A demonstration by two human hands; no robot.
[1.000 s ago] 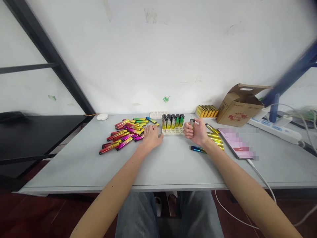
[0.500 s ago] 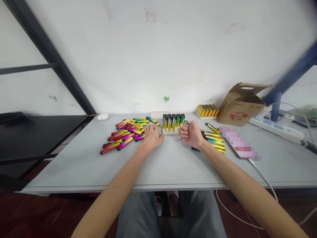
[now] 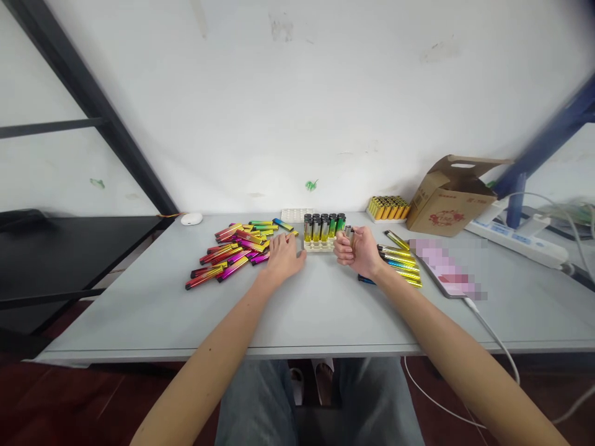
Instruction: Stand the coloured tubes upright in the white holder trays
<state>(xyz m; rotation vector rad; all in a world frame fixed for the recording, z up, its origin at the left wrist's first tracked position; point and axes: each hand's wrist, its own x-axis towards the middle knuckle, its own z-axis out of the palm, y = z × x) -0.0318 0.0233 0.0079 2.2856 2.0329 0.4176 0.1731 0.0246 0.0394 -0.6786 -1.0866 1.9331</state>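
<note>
Person seated at a grey table (image 3: 316, 316), legs in blue jeans (image 3: 260, 402) below its edge, nearer than the white rack (image 3: 318, 246) that serves as landmark. Left of the rack, the left hand (image 3: 284, 257) lies palm down, fingers slightly bent over the edge of a pile of metallic red, magenta, gold and green lighters (image 3: 235, 251); whether it grips one cannot be told. Right of the rack, a charging phone (image 3: 439, 269) lies beyond a loose row of mostly gold lighters (image 3: 400, 259). At the rack's right end, the right hand (image 3: 360, 251) is clenched around a lighter (image 3: 349, 233), its metal top showing. Upright lighters (image 3: 324, 229), yellow to green with dark tops, fill the rack's far rows. Behind the rack, to its left, lies a second white tray (image 3: 296, 215); farther right of it stand a block of orange-gold lighters (image 3: 389, 209) and an open cardboard box (image 3: 450, 207).
</note>
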